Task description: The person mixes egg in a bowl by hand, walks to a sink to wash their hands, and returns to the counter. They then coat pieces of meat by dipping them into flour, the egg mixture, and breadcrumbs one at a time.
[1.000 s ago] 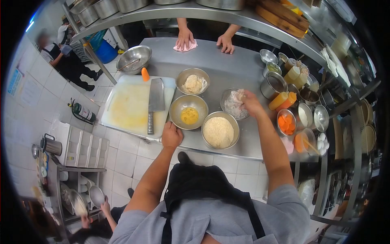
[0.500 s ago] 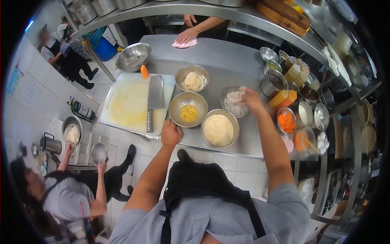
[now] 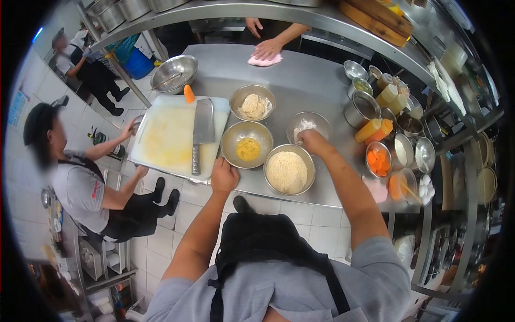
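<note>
My right hand (image 3: 315, 142) reaches into a steel bowl (image 3: 325, 122) of white flour. Its fingers are closed on a flour-coated piece (image 3: 303, 126), whose kind I cannot make out. My left hand (image 3: 224, 174) is curled at the table's front edge, close against the bowl of beaten egg (image 3: 248, 149); whatever its fingers grip is hidden. Between my hands stands a bowl of pale breadcrumbs (image 3: 288, 170). Behind the egg, another bowl holds a crumb-coated lump (image 3: 253, 106).
A cleaver (image 3: 204, 126) lies on the white cutting board (image 3: 161, 134) at left, near an orange carrot piece (image 3: 189, 94). Sauce bottles (image 3: 368, 130) and tubs line the right side. Across the table a person's hand (image 3: 267, 49) presses a pink cloth. A co-worker (image 3: 80, 180) stands at left.
My right hand has moved left and lower into the flour bowl with the coated piece. The co-worker at left has stepped up to the cutting board. The opposite hand has slid its cloth right.
</note>
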A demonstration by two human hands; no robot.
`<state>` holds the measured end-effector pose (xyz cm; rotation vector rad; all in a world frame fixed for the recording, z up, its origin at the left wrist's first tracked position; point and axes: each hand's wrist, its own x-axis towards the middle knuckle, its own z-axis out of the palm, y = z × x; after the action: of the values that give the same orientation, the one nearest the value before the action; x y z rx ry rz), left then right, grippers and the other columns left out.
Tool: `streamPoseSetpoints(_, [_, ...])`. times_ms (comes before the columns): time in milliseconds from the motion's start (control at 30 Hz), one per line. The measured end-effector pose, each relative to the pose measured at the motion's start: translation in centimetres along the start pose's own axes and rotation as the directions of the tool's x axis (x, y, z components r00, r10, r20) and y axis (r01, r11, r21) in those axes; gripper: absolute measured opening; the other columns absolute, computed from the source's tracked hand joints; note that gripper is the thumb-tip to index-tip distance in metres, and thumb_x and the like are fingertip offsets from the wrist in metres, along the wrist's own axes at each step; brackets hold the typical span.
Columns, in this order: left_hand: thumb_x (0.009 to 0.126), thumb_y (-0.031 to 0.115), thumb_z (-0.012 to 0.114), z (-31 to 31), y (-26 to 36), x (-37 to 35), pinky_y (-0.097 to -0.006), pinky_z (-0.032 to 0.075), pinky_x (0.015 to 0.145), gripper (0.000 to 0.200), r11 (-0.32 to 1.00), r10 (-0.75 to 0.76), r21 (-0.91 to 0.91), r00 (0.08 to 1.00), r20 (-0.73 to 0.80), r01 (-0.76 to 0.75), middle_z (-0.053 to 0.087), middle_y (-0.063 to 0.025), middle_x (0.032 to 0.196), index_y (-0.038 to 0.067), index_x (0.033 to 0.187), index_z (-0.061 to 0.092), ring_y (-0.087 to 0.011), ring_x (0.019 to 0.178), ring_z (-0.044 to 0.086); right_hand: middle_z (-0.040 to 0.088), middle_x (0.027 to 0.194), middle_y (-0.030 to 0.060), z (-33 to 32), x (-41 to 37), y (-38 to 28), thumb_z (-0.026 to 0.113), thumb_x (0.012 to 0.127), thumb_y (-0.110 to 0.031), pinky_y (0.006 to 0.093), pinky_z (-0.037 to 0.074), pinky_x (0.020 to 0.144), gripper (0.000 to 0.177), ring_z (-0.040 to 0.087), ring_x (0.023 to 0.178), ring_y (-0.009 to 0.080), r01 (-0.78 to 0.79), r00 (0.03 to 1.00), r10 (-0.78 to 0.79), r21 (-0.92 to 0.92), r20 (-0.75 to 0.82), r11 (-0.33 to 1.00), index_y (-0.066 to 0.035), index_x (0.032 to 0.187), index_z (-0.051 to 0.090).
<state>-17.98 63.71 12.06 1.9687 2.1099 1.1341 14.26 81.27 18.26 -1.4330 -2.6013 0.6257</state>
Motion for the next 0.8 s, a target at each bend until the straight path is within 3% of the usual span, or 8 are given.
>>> streamPoseSetpoints(200, [0.078, 0.004, 0.06, -0.1, 0.2, 0.0, -0.047, 0.05, 0.079, 0.021, 1.0, 0.012, -0.009, 1.0, -0.02, -0.012, 0.058, -0.0177, 0.093, 0.001, 0.098, 0.064, -0.0383, 0.09, 0.057, 0.069, 0.105, 0.023, -1.5, 0.5, 0.0, 0.067, 0.074, -0.005, 0.0418, 0.053, 0.086, 0.024, 0.067, 0.097, 0.0405, -0.008, 0.994, 0.009, -0.011, 0.11, 1.0, -0.002, 0.098, 0.073])
streamPoseSetpoints(300, [0.077, 0.004, 0.06, 0.0, 0.1, 0.0, -0.0471, 0.05, 0.079, 0.021, 1.0, 0.018, -0.01, 0.999, -0.047, -0.018, 0.058, -0.018, 0.093, 0.001, 0.098, 0.064, -0.0384, 0.089, 0.057, 0.072, 0.098, 0.0193, -2.8, 0.4, 1.0, 0.067, 0.075, -0.006, 0.04, 0.054, 0.083, 0.026, 0.07, 0.091, 0.0335, 0.027, 0.996, -0.031, 0.041, 0.086, 0.999, -0.003, 0.1, 0.073])
streamPoseSetpoints(367, [0.077, 0.003, 0.06, -0.1, 0.0, -0.1, -0.0471, 0.05, 0.079, 0.021, 1.0, 0.015, -0.012, 0.999, -0.043, -0.016, 0.058, -0.0181, 0.093, 0.001, 0.098, 0.064, -0.0384, 0.089, 0.057, 0.071, 0.089, 0.0146, -4.8, 0.0, 1.3, 0.066, 0.078, -0.007, 0.0375, 0.055, 0.077, 0.024, 0.069, 0.088, 0.0233, -0.172, 0.981, 0.192, 0.443, 0.0, 0.88, -0.003, 0.101, 0.073])
streamPoseSetpoints(400, [0.076, 0.003, 0.06, -0.1, 0.1, 0.0, -0.0472, 0.05, 0.079, 0.021, 1.0, 0.012, -0.015, 0.999, -0.034, -0.013, 0.058, -0.0181, 0.093, 0.001, 0.097, 0.064, -0.0384, 0.089, 0.057, 0.071, 0.089, 0.0146, -5.2, 0.1, 2.0, 0.066, 0.078, -0.007, 0.0375, 0.055, 0.077, 0.024, 0.069, 0.088, 0.0233, -0.169, 0.981, 0.192, 0.438, -0.008, 0.883, -0.003, 0.101, 0.073])
streamPoseSetpoints(500, [0.076, 0.003, 0.06, -0.3, 0.5, 0.0, -0.0473, 0.05, 0.079, 0.021, 1.0, 0.01, -0.013, 0.999, -0.045, -0.011, 0.058, -0.0186, 0.092, 0.001, 0.097, 0.064, -0.0389, 0.089, 0.058, 0.068, 0.101, 0.0107, -5.5, 0.1, 3.7, 0.057, 0.087, -0.003, 0.0336, 0.058, 0.073, 0.032, 0.067, 0.089, 0.021, -0.172, 0.958, 0.285, 0.84, 0.022, 0.515, 0.003, 0.117, 0.064])
streamPoseSetpoints(633, [0.075, 0.003, 0.06, -0.4, 0.6, 0.1, -0.0477, 0.05, 0.079, 0.023, 0.998, 0.056, -0.033, 0.992, -0.113, -0.06, 0.058, -0.0193, 0.092, 0.001, 0.098, 0.064, -0.0397, 0.089, 0.057, 0.066, 0.106, 0.0108, -6.0, -1.1, 4.4, 0.053, 0.089, 0.001, 0.0337, 0.06, 0.075, 0.038, 0.067, 0.091, 0.0228, -0.178, 0.935, 0.355, 0.89, 0.019, 0.42, 0.004, 0.126, 0.057])
streamPoseSetpoints(700, [0.075, 0.003, 0.06, -0.4, 0.6, 0.0, -0.0479, 0.05, 0.079, 0.025, 1.0, 0.011, -0.014, 0.999, -0.039, -0.012, 0.059, -0.0199, 0.093, 0.001, 0.099, 0.064, -0.0402, 0.09, 0.057, 0.066, 0.104, 0.0113, -6.2, -1.4, 4.9, 0.051, 0.09, 0.001, 0.0337, 0.06, 0.075, 0.037, 0.068, 0.09, 0.0229, -0.12, 0.931, 0.364, 0.94, -0.005, 0.319, 0.003, 0.127, 0.055])
streamPoseSetpoints(800, [0.075, 0.003, 0.06, -0.6, 0.6, 0.1, -0.048, 0.05, 0.081, 0.025, 0.999, 0.031, -0.032, 0.998, -0.063, -0.033, 0.06, -0.0201, 0.095, 0.0, 0.099, 0.064, -0.04, 0.091, 0.058, 0.067, 0.104, 0.0116, -6.8, -1.2, 4.5, 0.052, 0.091, 0.0, 0.0341, 0.06, 0.075, 0.035, 0.068, 0.087, 0.0231, 0.009, 0.882, 0.409, 0.877, -0.234, 0.481, 0.001, 0.126, 0.056])
